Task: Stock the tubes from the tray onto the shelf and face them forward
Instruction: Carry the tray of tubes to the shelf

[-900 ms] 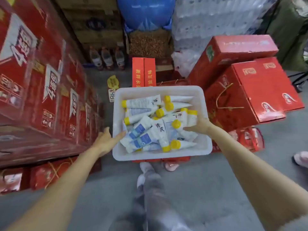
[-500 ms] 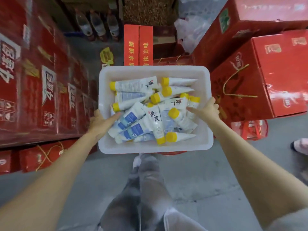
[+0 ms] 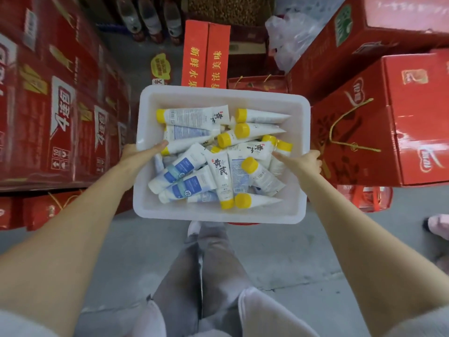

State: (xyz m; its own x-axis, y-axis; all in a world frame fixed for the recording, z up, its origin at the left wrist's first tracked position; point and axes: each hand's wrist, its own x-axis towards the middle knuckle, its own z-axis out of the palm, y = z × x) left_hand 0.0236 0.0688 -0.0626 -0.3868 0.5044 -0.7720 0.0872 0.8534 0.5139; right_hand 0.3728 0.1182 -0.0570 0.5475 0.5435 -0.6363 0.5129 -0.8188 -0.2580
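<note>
At the tray (image 3: 218,216) rim, left hand (image 3: 139,154) and right hand (image 3: 306,162) pinch it, thumbs inside, other fingers hidden; carry it level lest tubes (image 3: 220,176) spill.

Even, soft indoor light; faint shadows, wide-angle bending at edges, slight blur.

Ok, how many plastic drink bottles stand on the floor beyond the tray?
3, in a row at the top of the view: left bottle, middle bottle, right bottle. The red cartons may hide others.
</note>
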